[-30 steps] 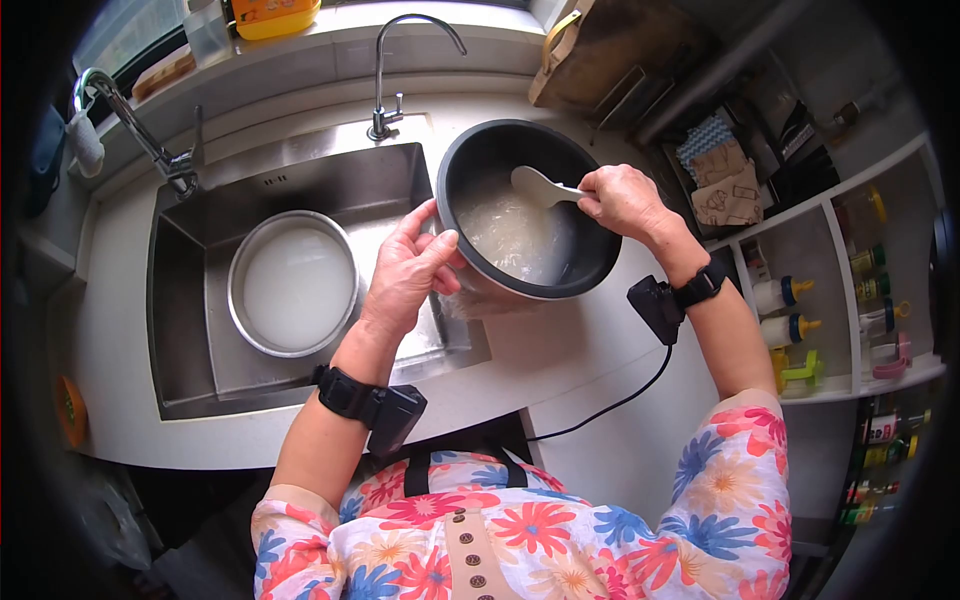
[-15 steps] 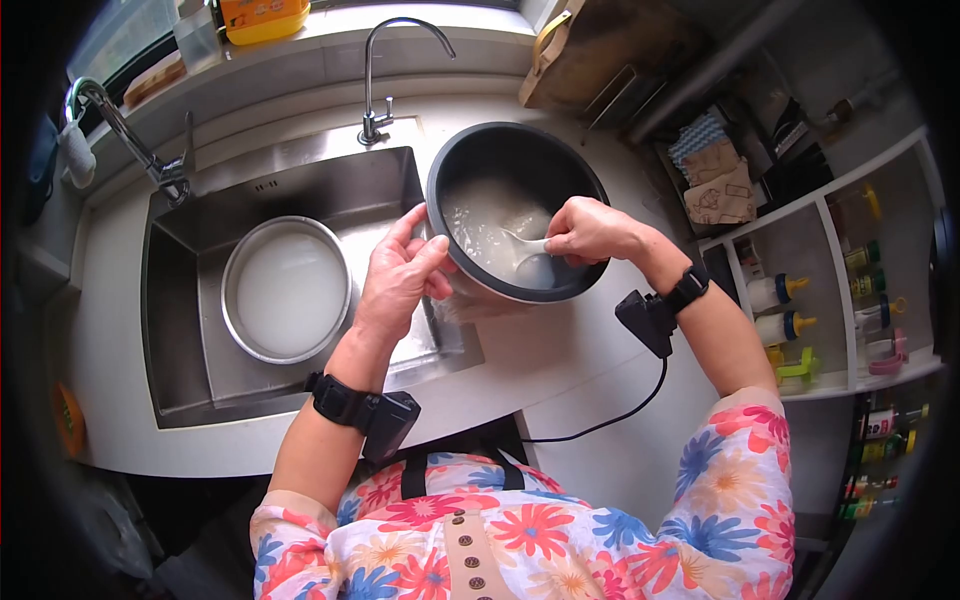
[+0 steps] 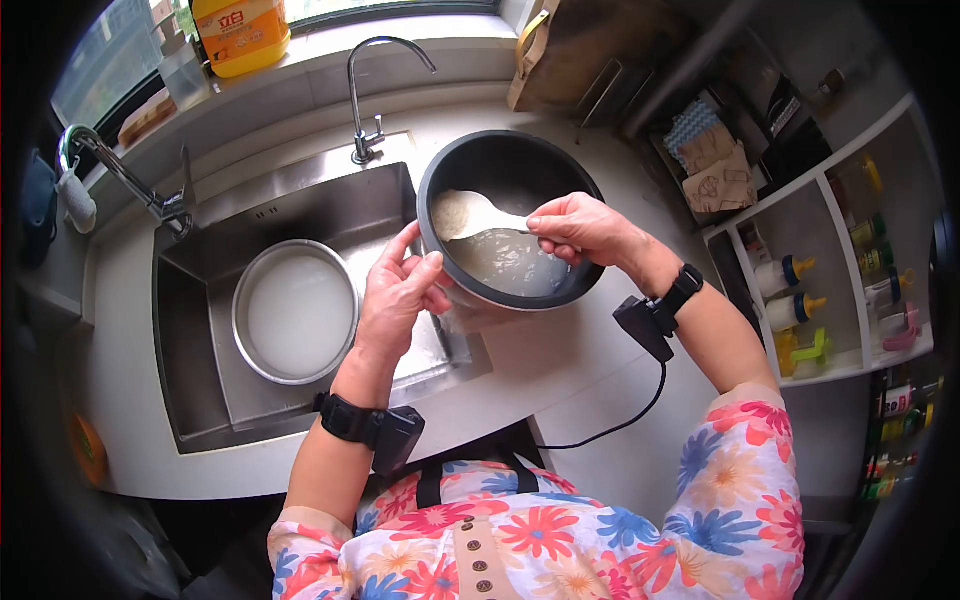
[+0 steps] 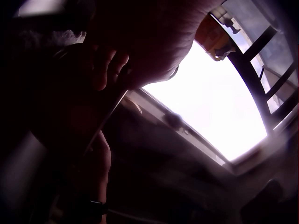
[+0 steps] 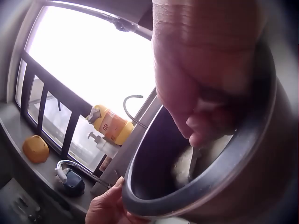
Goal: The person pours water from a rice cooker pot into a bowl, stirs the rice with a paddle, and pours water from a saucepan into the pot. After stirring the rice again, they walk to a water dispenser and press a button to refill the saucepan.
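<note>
A dark-lined pot (image 3: 510, 160) is tilted over the counter beside the sink, with cloudy water and rice inside. My left hand (image 3: 398, 292) grips its left rim, thumb and fingers at the edge; the right wrist view shows that hand (image 5: 108, 205) at the rim too. Pinched in my right hand (image 3: 590, 232) is the handle of a white paddle (image 3: 482, 216), whose bowl carries a heap of wet rice (image 3: 453, 212) near the pot's left inner wall. The left wrist view is mostly dark.
A round metal pan (image 3: 300, 310) of whitish liquid stands in the sink (image 3: 200, 350). Behind are a small tap (image 3: 362, 110) and a larger faucet (image 3: 120, 175). A yellow bottle (image 3: 240, 35) is on the sill; shelves (image 3: 850, 260) with bottles stand at the right.
The paddle has come up from the liquid and moved left, now bearing rice. My right hand has shifted with it. My left hand keeps its place on the pot; the head view has moved slightly.
</note>
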`<move>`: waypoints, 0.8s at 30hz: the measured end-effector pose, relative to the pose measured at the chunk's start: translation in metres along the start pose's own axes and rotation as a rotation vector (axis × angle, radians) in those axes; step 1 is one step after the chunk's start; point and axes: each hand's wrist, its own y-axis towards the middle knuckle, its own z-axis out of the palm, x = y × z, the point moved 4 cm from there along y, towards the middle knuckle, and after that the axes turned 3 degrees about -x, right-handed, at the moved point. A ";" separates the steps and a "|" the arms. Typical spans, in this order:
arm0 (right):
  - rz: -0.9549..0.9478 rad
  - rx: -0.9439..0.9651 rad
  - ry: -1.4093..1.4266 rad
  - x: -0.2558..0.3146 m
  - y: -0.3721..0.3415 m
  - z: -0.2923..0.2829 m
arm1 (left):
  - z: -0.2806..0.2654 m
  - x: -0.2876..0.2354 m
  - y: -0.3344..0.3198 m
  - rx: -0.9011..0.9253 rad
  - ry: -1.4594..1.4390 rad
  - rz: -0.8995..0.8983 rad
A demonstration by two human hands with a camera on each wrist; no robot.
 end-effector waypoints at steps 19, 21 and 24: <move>-0.099 -0.093 -1.022 0.017 0.000 -0.001 | 0.001 -0.001 0.000 0.003 -0.008 -0.005; -0.063 -0.042 -0.822 0.008 -0.001 0.006 | 0.001 -0.001 0.000 -0.002 -0.013 -0.004; -0.026 0.034 -0.552 -0.002 0.005 0.012 | 0.002 -0.002 0.000 -0.006 -0.016 -0.005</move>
